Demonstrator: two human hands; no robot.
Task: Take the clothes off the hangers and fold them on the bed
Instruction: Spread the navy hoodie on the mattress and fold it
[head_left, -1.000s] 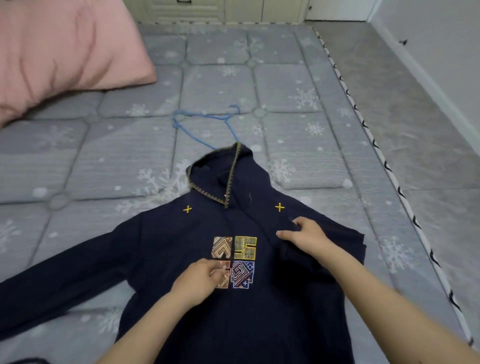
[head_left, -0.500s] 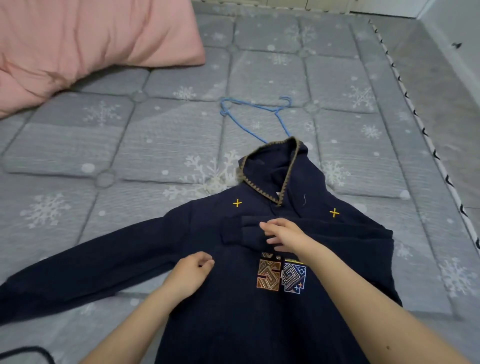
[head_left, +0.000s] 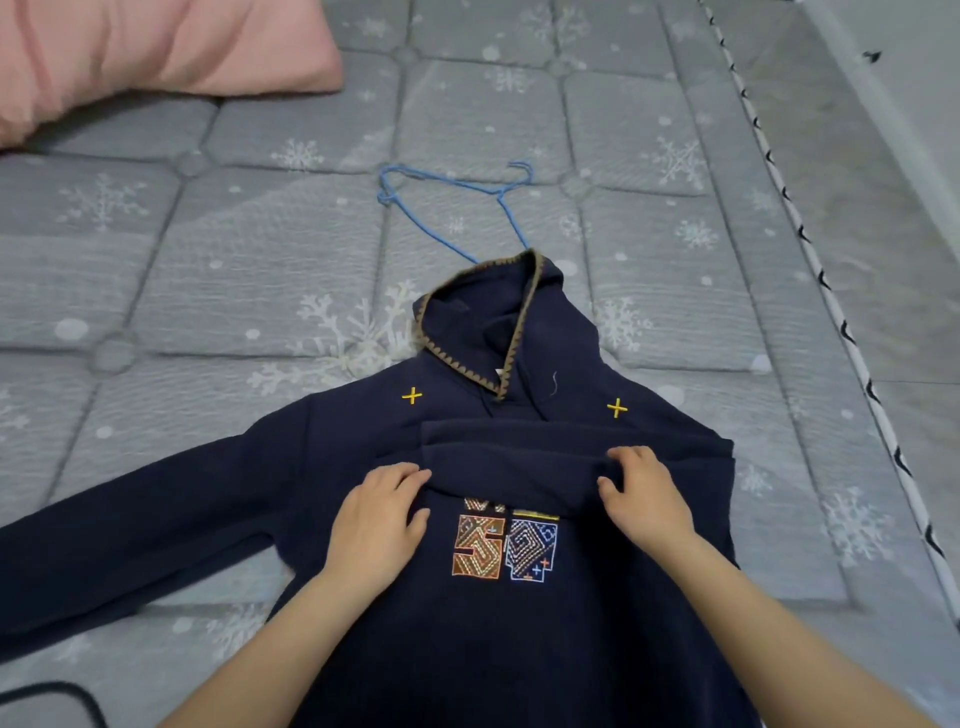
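Grey quilted bed (head_left: 208, 291) with white snowflakes, filling nearly the whole view. Pink pillow (head_left: 145, 47) at the far left corner.

Navy hoodie (head_left: 519, 649) spread flat, front up, on the near part of the bed, hood toward the far side. One sleeve (head_left: 130, 561) stretched out to the left across the mattress; the other sleeve (head_left: 519, 457) folded in across the chest, lying as a band just below the neckline and covering the top edge of the embroidered patch (head_left: 504, 545).

Left hand (head_left: 376, 525) resting palm down on the chest, fingers fairly straight, fingertips at the end of the folded sleeve. Right hand (head_left: 644, 493) on the same sleeve nearer its shoulder end, fingers curled onto the fabric, thumb against the lower edge; whether the cloth is truly pinched, impossible to tell.

Hood edged in brown zigzag trim. Two small yellow crosses on the shoulders.

Blue wire hanger (head_left: 457, 208) lying bare on the bed just beyond the hood, one end tucked behind it.
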